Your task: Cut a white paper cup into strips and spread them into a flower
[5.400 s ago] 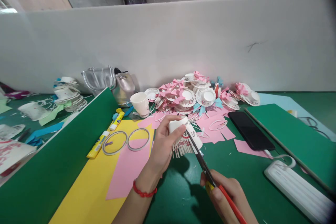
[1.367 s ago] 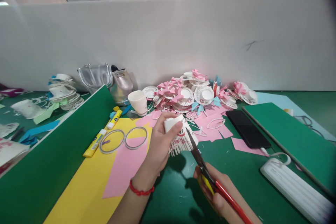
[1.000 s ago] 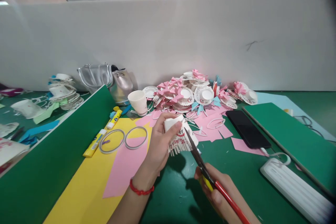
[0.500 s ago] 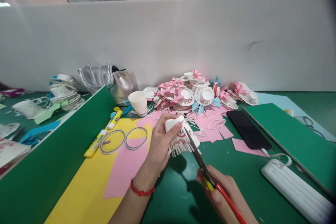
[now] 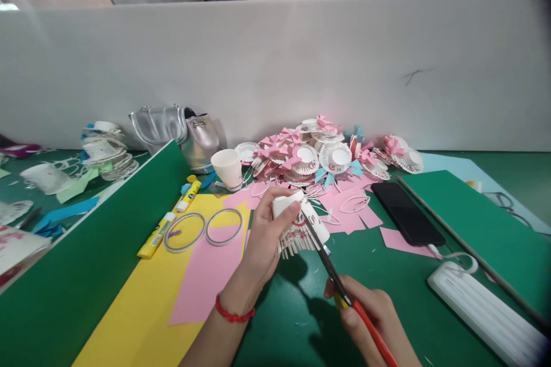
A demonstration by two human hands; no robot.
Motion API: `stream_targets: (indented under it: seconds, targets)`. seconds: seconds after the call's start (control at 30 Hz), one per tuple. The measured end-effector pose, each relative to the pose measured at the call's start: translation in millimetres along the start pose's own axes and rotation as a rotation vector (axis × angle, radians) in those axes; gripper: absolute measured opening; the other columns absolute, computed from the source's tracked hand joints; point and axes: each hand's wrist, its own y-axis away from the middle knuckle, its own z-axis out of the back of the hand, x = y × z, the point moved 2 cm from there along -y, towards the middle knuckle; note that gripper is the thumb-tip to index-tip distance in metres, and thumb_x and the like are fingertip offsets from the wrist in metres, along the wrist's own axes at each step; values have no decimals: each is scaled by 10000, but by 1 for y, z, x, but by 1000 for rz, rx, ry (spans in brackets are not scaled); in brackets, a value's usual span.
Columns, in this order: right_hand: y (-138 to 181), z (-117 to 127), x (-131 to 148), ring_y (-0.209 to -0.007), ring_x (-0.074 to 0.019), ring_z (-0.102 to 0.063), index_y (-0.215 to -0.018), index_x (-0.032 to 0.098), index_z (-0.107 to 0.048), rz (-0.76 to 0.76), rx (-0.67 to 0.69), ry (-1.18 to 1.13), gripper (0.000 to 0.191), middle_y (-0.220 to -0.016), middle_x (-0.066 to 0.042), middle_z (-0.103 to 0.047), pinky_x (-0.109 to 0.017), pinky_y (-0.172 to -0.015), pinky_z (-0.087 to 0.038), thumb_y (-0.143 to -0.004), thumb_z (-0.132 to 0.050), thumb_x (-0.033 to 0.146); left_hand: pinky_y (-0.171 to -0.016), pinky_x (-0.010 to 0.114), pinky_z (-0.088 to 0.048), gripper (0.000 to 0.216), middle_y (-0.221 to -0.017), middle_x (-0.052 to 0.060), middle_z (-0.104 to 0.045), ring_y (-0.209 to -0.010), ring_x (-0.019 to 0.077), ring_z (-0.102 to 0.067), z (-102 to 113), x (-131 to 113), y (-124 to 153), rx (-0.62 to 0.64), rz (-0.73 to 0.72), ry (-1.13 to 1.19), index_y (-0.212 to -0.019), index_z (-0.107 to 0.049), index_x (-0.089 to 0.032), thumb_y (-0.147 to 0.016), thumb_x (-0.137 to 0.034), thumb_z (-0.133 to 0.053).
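My left hand grips a white paper cup by its base, held on its side above the green table. The cup's wall is cut into narrow strips that hang down like a fringe. My right hand holds red-handled scissors. Their blades point up and left, with the tips lying in the cup's wall near its printed red mark.
Yellow and pink paper sheets with two rings and glue sticks lie left. A whole cup, a silver bag and a heap of cut cups with pink bows stand behind. A phone, power strip and green board lie right.
The scissors have slid further up into the cup's wall and my right hand has moved slightly right. The cup has turned a little in my left hand.
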Motion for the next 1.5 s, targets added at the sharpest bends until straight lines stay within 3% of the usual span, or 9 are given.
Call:
stream_targets:
  seconds: [0.23, 0.47, 0.67, 0.8, 1.07, 1.5]
  targets:
    - [0, -6, -1, -415, -108, -273, -794, 165, -651, 24, 1, -18, 598, -507, 52, -321, -238, -412, -223, -849, -324, 662, -516, 178, -463, 270, -640, -54, -557, -545, 87, -555, 2, 1, -2, -1, -5, -1, -817, -552, -224, -654, -295, -755]
    - [-1, -3, 0, -415, -119, -335, -784, 184, -650, 65, -68, 40, 517, -485, 40, -400, -223, -407, -293, -859, -376, 616, -522, 185, -464, 259, -645, -53, -571, -549, 90, -561, 1, 2, -1, 3, -8, -1, -826, -552, -230, -665, -290, -747]
    - [0, -7, -1, -407, -111, -280, -763, 172, -643, 44, -16, -1, 549, -477, 49, -361, -238, -414, -240, -876, -329, 608, -525, 192, -461, 271, -647, -51, -564, -555, 95, -559, 1, 1, -1, 2, -7, -4, -831, -549, -224, -665, -308, -747]
    - [1, -8, -4, -427, -120, -308, -784, 166, -654, 20, -67, 17, 548, -525, 27, -412, -241, -424, -261, -867, -346, 611, -538, 193, -453, 225, -673, -44, -561, -573, 92, -552, 2, 1, -2, 20, -25, -12, -814, -563, -222, -708, -359, -706]
    - [-1, -9, -4, -422, -111, -264, -745, 169, -629, 21, -11, -63, 534, -513, 47, -355, -253, -427, -201, -861, -356, 612, -549, 193, -438, 189, -689, -42, -551, -589, 92, -535, 4, 2, -2, 29, -40, -33, -800, -580, -231, -735, -378, -679]
    - [-1, -12, 2, -421, -100, -207, -691, 190, -576, -3, -46, -203, 408, -502, 70, -263, -254, -412, -149, -834, -473, 558, -548, 206, -451, 227, -697, -34, -571, -593, 101, -551, 2, 0, -2, 40, -41, -12, -794, -581, -225, -701, -389, -708]
